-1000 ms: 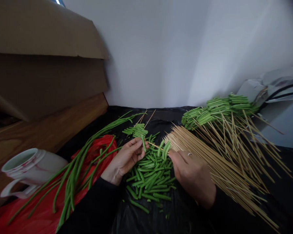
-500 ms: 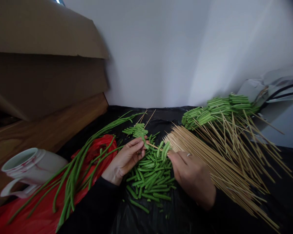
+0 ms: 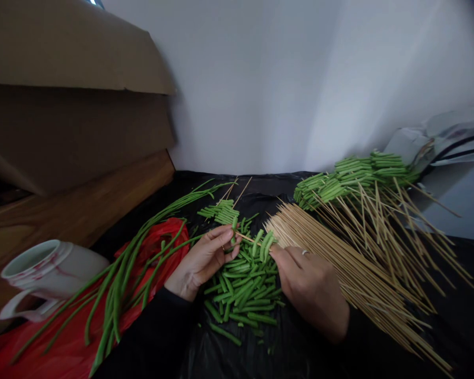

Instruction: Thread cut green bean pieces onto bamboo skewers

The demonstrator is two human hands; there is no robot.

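Observation:
My right hand (image 3: 310,287) is closed on a thin bamboo skewer (image 3: 245,238) that points left, with several cut green bean pieces (image 3: 266,246) threaded crosswise near my fingers. Between the thumb and fingers of my left hand (image 3: 207,258) is one short green bean piece (image 3: 234,226), held at the skewer's tip. Whether the tip has gone into it, I cannot tell. Below both hands lies a heap of cut bean pieces (image 3: 247,295). Just beyond my left hand rest finished bean skewers (image 3: 224,212).
Bare bamboo skewers (image 3: 351,268) lie in a bundle at right, with stacked bean skewers (image 3: 355,176) behind. Long whole beans (image 3: 114,284) lie over a red plastic bag (image 3: 168,239) at left, beside a white mug (image 3: 57,268). A cardboard box (image 3: 75,116) stands back left.
The bean piece in my left hand has turned more upright and sits at the skewer's tip. My right hand has hardly moved.

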